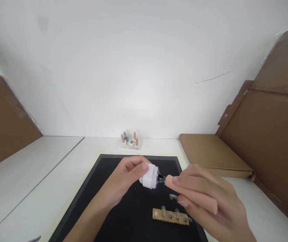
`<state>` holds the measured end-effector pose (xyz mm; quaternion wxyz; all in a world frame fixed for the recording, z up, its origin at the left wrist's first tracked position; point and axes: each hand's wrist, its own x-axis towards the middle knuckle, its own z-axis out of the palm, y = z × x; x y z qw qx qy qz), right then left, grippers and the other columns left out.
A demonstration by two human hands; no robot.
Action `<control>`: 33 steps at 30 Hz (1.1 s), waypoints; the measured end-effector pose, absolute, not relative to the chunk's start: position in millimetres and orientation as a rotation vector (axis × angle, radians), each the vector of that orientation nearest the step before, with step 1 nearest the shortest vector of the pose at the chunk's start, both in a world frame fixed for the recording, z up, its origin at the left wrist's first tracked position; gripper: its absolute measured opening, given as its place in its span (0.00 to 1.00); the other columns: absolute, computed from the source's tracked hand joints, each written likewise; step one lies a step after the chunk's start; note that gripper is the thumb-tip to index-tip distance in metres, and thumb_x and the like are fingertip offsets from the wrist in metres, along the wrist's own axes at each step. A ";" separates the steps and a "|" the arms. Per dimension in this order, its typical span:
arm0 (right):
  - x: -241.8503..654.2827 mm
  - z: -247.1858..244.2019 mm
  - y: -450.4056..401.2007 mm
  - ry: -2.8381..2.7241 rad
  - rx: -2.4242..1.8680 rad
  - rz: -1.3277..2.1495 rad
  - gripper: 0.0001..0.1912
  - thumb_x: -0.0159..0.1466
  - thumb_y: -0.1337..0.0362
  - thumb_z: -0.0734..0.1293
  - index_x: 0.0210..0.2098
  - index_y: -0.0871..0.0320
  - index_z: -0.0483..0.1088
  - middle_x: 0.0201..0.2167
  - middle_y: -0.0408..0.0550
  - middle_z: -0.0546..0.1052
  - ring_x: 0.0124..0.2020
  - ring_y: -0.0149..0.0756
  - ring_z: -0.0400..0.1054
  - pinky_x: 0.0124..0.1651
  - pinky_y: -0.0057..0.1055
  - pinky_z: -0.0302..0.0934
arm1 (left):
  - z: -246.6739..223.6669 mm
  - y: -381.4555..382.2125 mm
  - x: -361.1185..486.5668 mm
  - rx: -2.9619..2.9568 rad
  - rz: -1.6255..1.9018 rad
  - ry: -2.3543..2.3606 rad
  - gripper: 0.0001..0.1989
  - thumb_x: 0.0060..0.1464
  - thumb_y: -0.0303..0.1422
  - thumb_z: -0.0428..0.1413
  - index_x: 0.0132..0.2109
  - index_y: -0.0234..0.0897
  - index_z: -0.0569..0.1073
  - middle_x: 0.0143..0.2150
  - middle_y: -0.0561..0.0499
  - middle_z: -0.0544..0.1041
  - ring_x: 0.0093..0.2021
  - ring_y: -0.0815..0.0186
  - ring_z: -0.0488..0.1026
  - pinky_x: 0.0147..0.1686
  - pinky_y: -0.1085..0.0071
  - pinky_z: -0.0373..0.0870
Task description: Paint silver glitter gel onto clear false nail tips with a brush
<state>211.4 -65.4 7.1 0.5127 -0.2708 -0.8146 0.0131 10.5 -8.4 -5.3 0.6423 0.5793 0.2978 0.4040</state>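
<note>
My left hand (131, 169) is closed round a small white bottle (149, 176), tipped on its side with its threaded neck facing right. In my right hand (209, 198) is a nail polish brush (191, 193) with a long peach-coloured cap handle. Its dark brush end points left, right at the mouth of the bottle; whether the tip is inside I cannot tell. Below the hands, a tan strip (170, 222) holds several clear nail tips on small round studs. Another clear nail tip (173, 196) is close to my right fingertips.
A black mat (131, 215) lies under the hands on the white table (65, 158). At the back stands a clear tray (128, 147) with several polish bottles, some peach-capped. A flat cardboard box (211, 151) is at the right, and cardboard panels stand on both sides.
</note>
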 end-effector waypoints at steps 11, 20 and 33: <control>210.8 9.0 -67.4 -1.993 -0.679 -0.058 0.12 0.62 0.76 0.62 0.43 0.62 0.72 0.28 0.47 0.75 0.26 0.29 0.70 0.24 0.26 0.66 | -3.7 -9.4 7.5 1.351 0.935 0.660 0.19 0.48 0.48 0.65 0.36 0.36 0.83 0.27 0.51 0.76 0.27 0.68 0.68 0.29 0.74 0.65; 211.3 5.9 -68.2 -1.978 -0.664 -0.033 0.15 0.61 0.76 0.63 0.46 0.58 0.70 0.30 0.46 0.79 0.29 0.32 0.71 0.26 0.28 0.66 | -2.2 -12.4 1.5 1.395 0.961 0.594 0.13 0.49 0.42 0.66 0.42 0.46 0.84 0.30 0.52 0.74 0.32 0.67 0.66 0.33 0.74 0.64; 213.5 8.6 -66.9 -2.024 -0.683 0.055 0.12 0.63 0.75 0.63 0.44 0.60 0.72 0.31 0.46 0.76 0.27 0.29 0.70 0.26 0.26 0.66 | -7.1 -7.6 -0.4 1.510 0.983 0.472 0.16 0.52 0.41 0.65 0.48 0.47 0.82 0.35 0.50 0.72 0.34 0.67 0.66 0.35 0.72 0.63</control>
